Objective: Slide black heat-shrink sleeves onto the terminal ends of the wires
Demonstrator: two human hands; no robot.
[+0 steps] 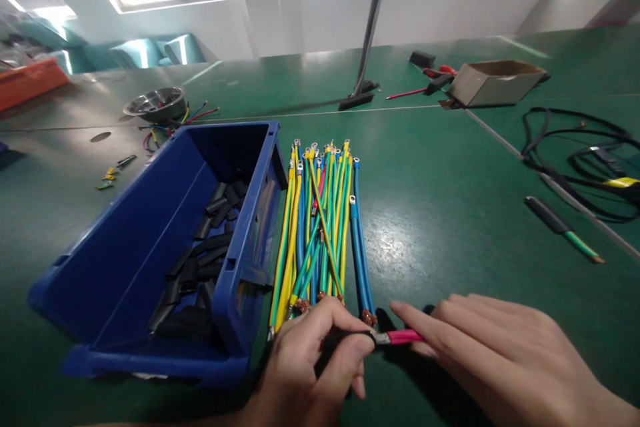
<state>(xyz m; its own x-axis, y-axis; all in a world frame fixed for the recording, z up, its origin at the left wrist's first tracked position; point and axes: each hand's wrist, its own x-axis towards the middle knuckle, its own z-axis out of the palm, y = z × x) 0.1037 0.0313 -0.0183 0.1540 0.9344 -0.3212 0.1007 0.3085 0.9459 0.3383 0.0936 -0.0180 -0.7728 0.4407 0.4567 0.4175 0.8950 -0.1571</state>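
1. Two bare hands meet low in the view, over the near side of the green tabletop (425, 213), just right of the blue bin (150, 361).
2. Left hand (313, 357) first: its fingers (356, 349) are closed in a pinch on a black sleeve (343, 340), most of it hidden in the grip, one end showing at the thumb tip.
3. Over to the right hand (493, 347), back uppermost, and its fingers (425, 327) are drawn together on a pinkish-red cable (404, 336); the underside of that grip is out of sight.
4. And here's the meeting point! The cable's silvery metal end (383, 339) points left, right at the sleeve's mouth; how far inside it reaches, I cannot tell.
5. Just beyond the hands lies a bundle of cables (327, 213), green, yellow and blue with a touch of red, ring lugs mostly at the far end.
6. Along its right edge, two blue cables (361, 260) lie close together, bare copper showing nearest the hands.
7. Inside the bin, plenty of loose black tubes (215, 257) are scattered over the floor.
8. Out right, a green-and-yellow cable (580, 245) wears a black cover, near a loose black cord (540, 180); farther back sits a cardboard box (487, 88).
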